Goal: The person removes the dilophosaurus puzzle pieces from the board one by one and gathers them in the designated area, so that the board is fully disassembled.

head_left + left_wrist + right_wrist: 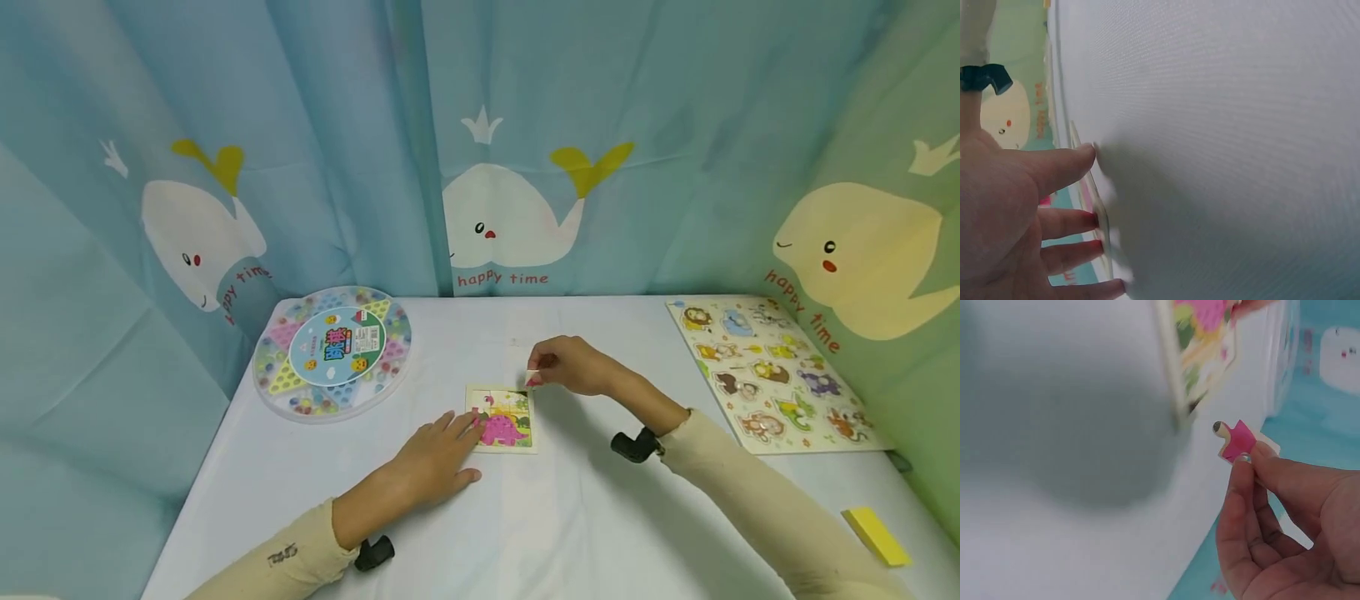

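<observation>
A small jigsaw puzzle (504, 429) with a pink dinosaur lies in a pale frame at the middle of the table. My left hand (433, 458) rests at its left side with fingers spread, the fingertips over the frame's edge. In the left wrist view, the thumb (1063, 165) stands apart from the other fingers. Just beyond the puzzle's upper right corner, my right hand (576, 367) pinches a pink and white jigsaw piece (1239, 441) between thumb and forefinger. That piece is held raised off the table, tilted, with its knob pointing away from the fingertips.
A round Chinese checkers box (337, 346) lies at the back left of the white table (525, 517). An animal peg puzzle board (772, 375) is at the right, with a yellow block (876, 536) nearer the front. Whale-print curtains (360, 167) hang around the table.
</observation>
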A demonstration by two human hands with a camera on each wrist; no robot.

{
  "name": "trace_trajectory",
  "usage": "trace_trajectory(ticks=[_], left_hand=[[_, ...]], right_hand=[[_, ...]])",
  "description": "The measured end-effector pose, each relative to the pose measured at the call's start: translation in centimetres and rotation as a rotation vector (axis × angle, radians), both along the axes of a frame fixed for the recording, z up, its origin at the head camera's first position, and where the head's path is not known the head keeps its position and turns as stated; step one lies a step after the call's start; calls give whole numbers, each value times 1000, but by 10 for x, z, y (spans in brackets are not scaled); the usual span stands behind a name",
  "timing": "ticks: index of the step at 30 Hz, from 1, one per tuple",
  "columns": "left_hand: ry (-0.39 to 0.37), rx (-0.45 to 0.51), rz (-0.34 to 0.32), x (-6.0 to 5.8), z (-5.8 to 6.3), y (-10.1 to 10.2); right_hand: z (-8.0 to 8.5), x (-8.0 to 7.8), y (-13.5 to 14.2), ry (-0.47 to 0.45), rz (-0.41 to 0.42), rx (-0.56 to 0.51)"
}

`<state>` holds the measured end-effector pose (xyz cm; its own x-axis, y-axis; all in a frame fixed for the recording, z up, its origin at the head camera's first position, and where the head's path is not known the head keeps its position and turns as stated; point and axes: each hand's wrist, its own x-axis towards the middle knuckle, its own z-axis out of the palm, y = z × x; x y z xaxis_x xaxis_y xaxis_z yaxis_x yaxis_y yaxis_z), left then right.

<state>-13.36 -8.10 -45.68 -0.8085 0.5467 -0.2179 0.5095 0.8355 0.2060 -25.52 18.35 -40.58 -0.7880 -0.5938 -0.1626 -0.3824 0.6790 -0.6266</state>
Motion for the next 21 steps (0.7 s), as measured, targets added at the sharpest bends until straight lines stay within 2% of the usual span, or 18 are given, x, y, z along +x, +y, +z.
trace_trajectory(ticks=[6,12,15,21], left_hand=[[6,1,-2,2,-1,-1],[-11,10,5,2,-2,-1],[-16,10,7,3,-2,-2],[-25,11,1,3,-2,-1]], right_hand=[[-2,-9,41,-68,-37,52],[-10,-13,58,-102,-60,90],[-19,-13,59,-51,-83,113],[-36,-6,52,167,-131,185]])
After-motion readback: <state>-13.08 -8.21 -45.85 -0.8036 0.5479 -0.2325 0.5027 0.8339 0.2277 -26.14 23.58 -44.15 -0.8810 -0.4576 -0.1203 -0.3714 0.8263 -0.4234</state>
